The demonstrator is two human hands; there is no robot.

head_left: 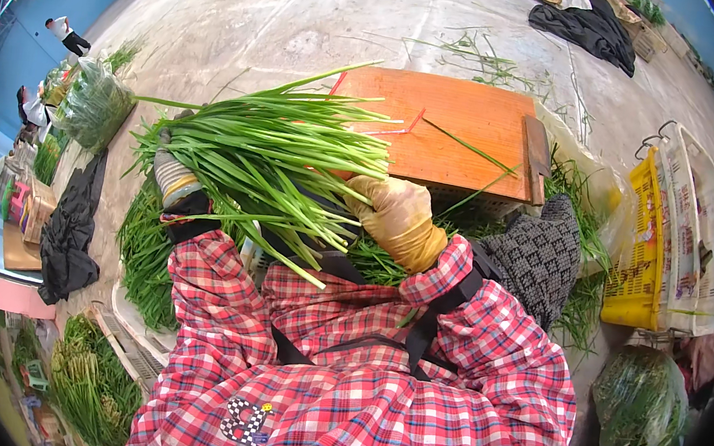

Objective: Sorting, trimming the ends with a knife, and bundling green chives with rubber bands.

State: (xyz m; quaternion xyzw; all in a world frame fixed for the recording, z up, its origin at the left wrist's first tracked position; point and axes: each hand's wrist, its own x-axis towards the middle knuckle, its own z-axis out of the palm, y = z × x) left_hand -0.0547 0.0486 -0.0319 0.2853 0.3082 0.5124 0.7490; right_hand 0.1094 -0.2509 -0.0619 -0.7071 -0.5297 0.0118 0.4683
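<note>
A large bunch of garlic chives [268, 151] lies in front of me, its stalk ends pointing right. My left hand [174, 174], in a grey and yellow striped glove, is closed around the leafy end, its fingers partly hidden by leaves. My right hand [401, 219], in a stained yellowish glove, is bent against the stalk ends, its fingers closed on some of them. Just beyond the hands is an orange board [448, 119], with a few loose stalks and a thin red strip [414, 126] on it. A dark flat piece [538, 160] runs along the board's right edge.
More chives [146, 261] are heaped at my left, and others [92, 387] lie lower left. Yellow and white crates [640, 246] stand at the right above a plastic bag of greens [639, 414]. A dark patterned cloth [538, 257] lies by my right arm. Two people are far left.
</note>
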